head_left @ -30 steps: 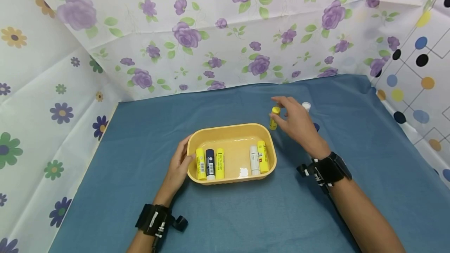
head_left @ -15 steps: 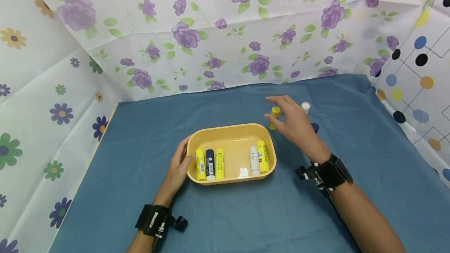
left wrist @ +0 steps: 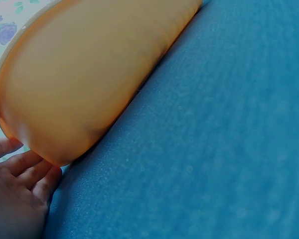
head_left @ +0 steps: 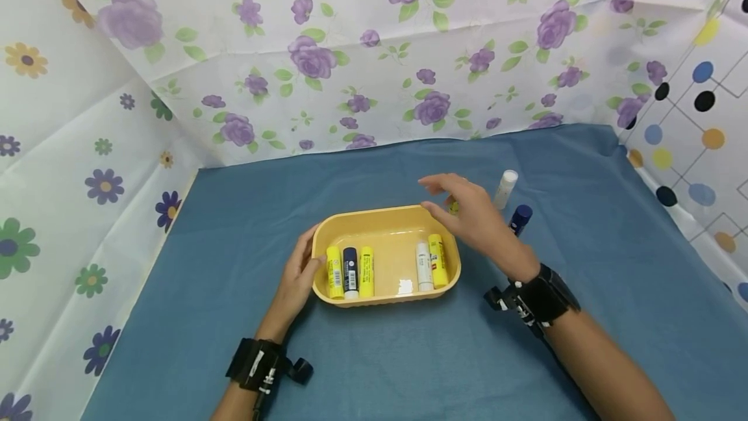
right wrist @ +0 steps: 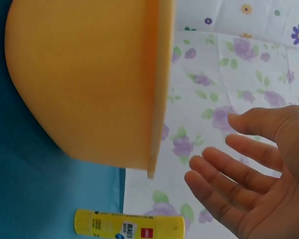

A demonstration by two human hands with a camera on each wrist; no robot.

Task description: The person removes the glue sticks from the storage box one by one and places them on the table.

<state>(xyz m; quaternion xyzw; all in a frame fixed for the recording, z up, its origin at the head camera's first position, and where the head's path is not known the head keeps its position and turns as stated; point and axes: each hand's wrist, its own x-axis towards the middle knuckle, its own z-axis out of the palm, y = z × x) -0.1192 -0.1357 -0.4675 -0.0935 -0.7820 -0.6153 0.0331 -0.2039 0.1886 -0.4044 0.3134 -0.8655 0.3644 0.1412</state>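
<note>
Left hand (head_left: 297, 281) grips the tray (head_left: 386, 212) at its left end: thumb over the rim, fingers against the outer wall. Right hand (head_left: 470, 216) holds nothing; fingers parted and lightly bent, thumb well apart from them. In the head view it overlaps the tray's far right corner; its wrist view shows a gap between the two.

Yellow stick (right wrist: 134, 225) upright just outside the tray, mostly hidden behind the right hand in the head view. Beyond that hand, white stick (head_left: 505, 190) and navy stick (head_left: 520, 218), both upright, apart.

Inside the tray, five more glue sticks. Left group: yellow (head_left: 335, 272), navy (head_left: 350, 271), yellow (head_left: 366, 271), side by side. Right group: white (head_left: 424, 266) and yellow (head_left: 438, 261), close together. Bare tray floor between groups.

Blue cloth (head_left: 374, 362) under everything; rose-print sheet (head_left: 350, 70) behind.
</note>
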